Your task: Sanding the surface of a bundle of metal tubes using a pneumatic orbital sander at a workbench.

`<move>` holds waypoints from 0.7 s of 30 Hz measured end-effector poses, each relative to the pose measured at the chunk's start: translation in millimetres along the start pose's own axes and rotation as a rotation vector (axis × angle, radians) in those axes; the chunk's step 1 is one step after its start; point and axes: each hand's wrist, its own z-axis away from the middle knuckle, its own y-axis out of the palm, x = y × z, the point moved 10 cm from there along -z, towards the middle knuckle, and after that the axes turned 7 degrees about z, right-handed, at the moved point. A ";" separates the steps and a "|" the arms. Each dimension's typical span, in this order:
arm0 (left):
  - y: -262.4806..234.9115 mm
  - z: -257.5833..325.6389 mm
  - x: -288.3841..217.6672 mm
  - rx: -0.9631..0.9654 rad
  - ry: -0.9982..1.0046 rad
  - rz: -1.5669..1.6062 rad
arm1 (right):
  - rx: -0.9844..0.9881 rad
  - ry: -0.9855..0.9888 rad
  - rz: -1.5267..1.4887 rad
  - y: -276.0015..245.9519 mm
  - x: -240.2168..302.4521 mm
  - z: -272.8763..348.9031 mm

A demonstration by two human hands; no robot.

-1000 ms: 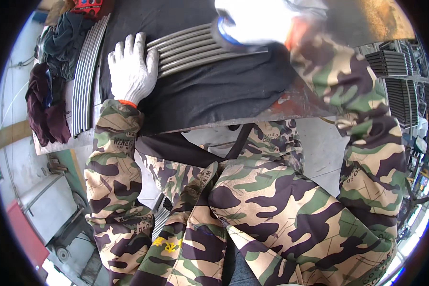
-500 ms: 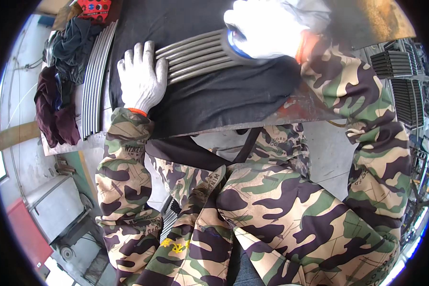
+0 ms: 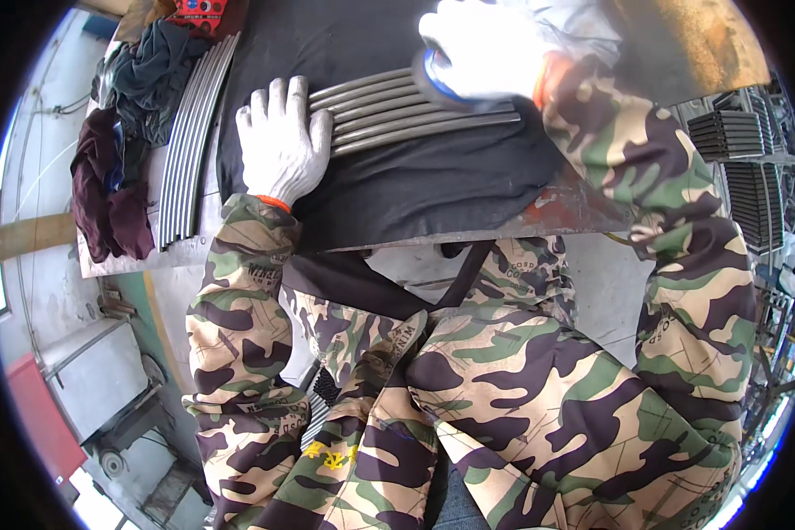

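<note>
A row of several grey metal rods (image 3: 375,113) lies side by side on a black cloth (image 3: 415,194) over the table. My left hand (image 3: 283,141), in a white knit glove with an orange cuff, rests flat with fingers spread at the rods' left ends. Above the right part of the row is my right hand (image 3: 486,53), also white-gloved and smeared by motion. Its fingers are closed round a blue-edged curved thing (image 3: 436,78), which touches or hovers just over the rods. The kind of that thing is too blurred to tell.
Left of the cloth lies a second row of long rods (image 3: 194,146), beside dark green cloth (image 3: 155,75) and maroon cloth (image 3: 106,199). A red box (image 3: 201,12) sits at the far left. Stacked dark bars (image 3: 724,134) stand on the right. The table's front edge runs before me.
My right hand with the blue-edged thing has shifted left along the rods, baring some right ends. My left hand stays flat at the left ends. The whole view has shifted slightly.
</note>
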 end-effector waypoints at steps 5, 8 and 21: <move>-8.1 -10.8 -3.8 -0.189 0.096 -0.013 | -0.158 -0.069 -0.006 -6.8 10.0 -13.0; -4.2 -9.0 0.9 -0.171 0.076 -0.016 | -0.117 -0.043 0.010 3.4 11.6 -24.0; -15.2 -11.2 0.3 -0.227 0.079 -0.005 | -0.170 -0.098 0.001 -1.7 27.4 -44.5</move>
